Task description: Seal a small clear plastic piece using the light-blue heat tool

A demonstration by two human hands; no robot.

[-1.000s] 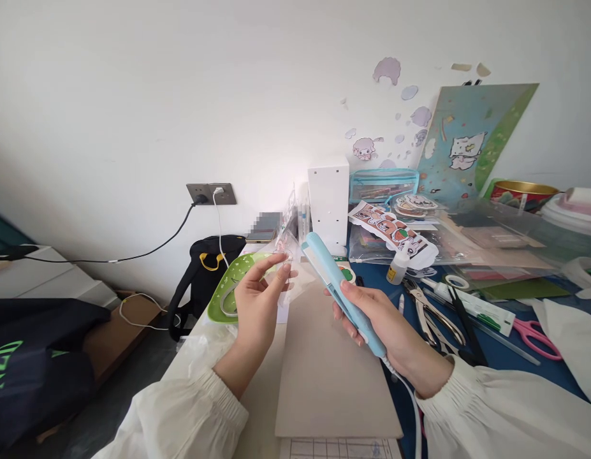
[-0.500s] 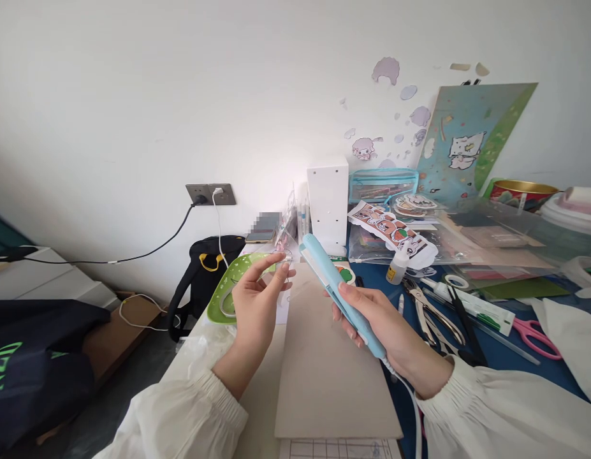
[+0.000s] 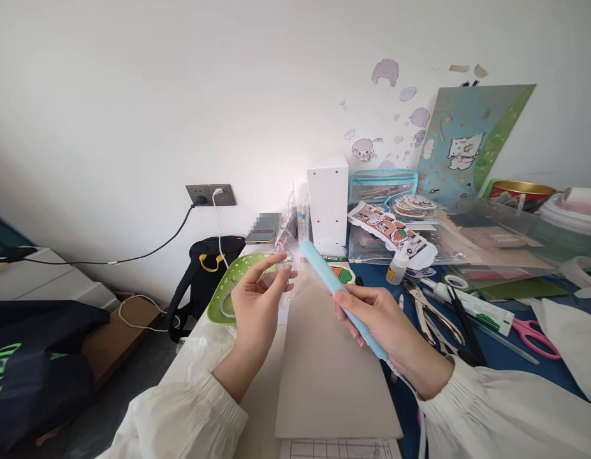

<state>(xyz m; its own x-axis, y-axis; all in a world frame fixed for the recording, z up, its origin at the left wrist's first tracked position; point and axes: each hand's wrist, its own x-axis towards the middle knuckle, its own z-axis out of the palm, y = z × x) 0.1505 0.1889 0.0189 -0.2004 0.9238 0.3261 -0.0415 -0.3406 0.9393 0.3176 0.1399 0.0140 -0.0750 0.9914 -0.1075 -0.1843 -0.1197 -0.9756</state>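
My right hand (image 3: 372,312) is wrapped round a light blue mini hair straightener (image 3: 331,274), held tilted with its tip up and to the left. A white cord (image 3: 410,386) trails from its lower end past my wrist. To the left, my left hand (image 3: 259,293) is raised with thumb and index finger pinched on a small, clear or pale thing (image 3: 287,258), too small to make out. The straightener's tip is close to those fingertips, apart from them. Beneath both hands lies a grey-beige board (image 3: 333,382) on the desk.
A green tray (image 3: 218,306) is behind my left hand, with a phone (image 3: 265,227) beyond it. A white box (image 3: 328,204) stands against the wall. On the blue mat at right lie a hole punch (image 3: 429,315), pink scissors (image 3: 534,338) and a small glue bottle (image 3: 397,269).
The straightener has turned in my right hand: its plates showed apart before, and now only its smooth outer side faces me. My left hand has barely moved.
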